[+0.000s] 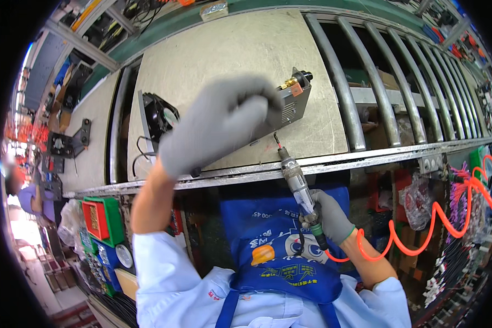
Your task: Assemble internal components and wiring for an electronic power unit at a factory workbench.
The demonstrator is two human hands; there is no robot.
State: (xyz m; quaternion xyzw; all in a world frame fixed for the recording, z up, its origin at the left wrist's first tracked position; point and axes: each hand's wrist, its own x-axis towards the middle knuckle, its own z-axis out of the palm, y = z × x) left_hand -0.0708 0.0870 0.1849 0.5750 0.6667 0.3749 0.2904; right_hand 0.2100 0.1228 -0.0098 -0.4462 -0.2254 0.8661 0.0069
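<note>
My right hand [332, 217], in a grey glove, is wrapped round a pneumatic screwdriver [296, 181]. The tool's bit points up and away from me, its tip just short of a dark metal housing [298, 109] on the work board. At the housing's far right end are vent slots, a brass fitting [286, 85] and a black knob. Over the middle of this housing is my left hand [224, 120], also gloved in grey; motion smears its fingers and it hides much of the part beneath. A black fan [161, 112] stands by the housing's left end.
Metal rollers [374, 82] run to the right of the board [229, 41], and a metal rail [355, 157] edges its near side. An orange coiled hose [415, 251] trails right from the screwdriver. Green and red bins [110, 218] stand at lower left; a person [30, 194] is at far left.
</note>
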